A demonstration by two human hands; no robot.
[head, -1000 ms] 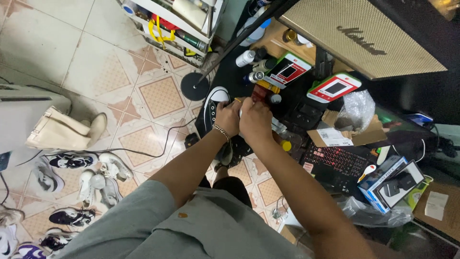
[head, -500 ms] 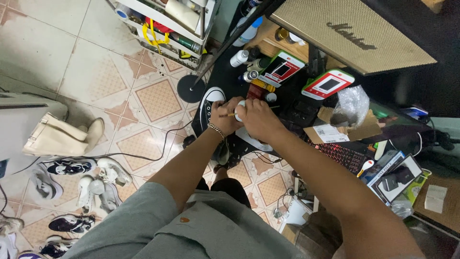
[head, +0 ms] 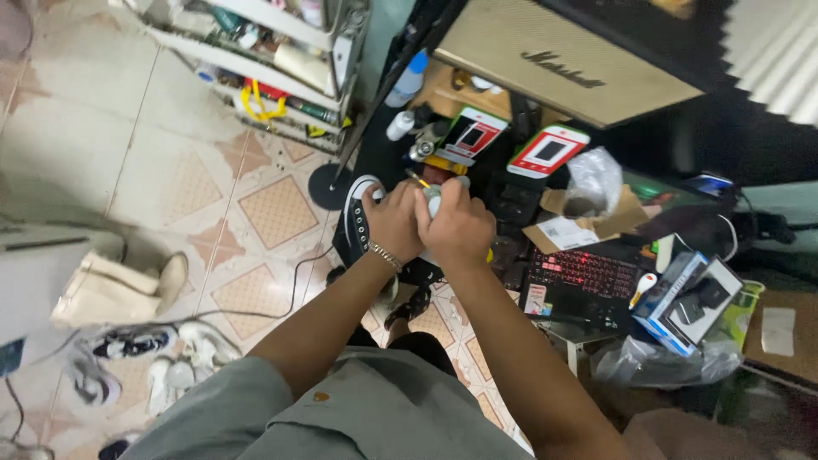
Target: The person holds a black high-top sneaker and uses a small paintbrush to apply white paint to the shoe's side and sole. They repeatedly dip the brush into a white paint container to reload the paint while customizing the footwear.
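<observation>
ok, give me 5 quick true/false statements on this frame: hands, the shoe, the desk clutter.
1. Both hands, left hand and right hand, are close together over the black sneaker. True.
2. The left wrist wears a bracelet. True.
3. The keyboard glows blue. False: its keys are lit red.
4. The right hand is resting on the keyboard. False: it is at the sneaker, closed on a small pale object that I cannot make out.
5. The floor is bare concrete. False: it is tiled, with patterned beige tiles, and other shoes lie on it at lower left.
</observation>
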